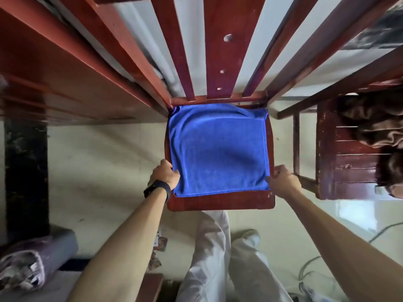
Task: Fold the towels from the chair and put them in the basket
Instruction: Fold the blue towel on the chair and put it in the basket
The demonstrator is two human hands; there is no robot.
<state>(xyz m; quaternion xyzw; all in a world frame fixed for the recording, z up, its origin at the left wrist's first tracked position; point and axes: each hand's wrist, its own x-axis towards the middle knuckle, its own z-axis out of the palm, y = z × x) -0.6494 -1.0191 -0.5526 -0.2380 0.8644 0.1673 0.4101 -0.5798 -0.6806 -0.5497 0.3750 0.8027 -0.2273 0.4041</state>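
A blue towel (218, 149) lies spread flat over the seat of a red-brown wooden chair (220, 202) in the middle of the head view. My left hand (165, 175), with a black band on its wrist, pinches the towel's left edge near the front corner. My right hand (283, 182) grips the towel's right edge near the other front corner. The far edge of the towel reaches the chair's slatted back. No basket is in view.
A second dark wooden chair (349, 166) stands to the right with brown cloth (375, 123) heaped on it. A red-brown desk (54, 79) fills the left. A purple bundle (32, 264) lies at the lower left. My legs in pale trousers (218, 258) stand before the chair.
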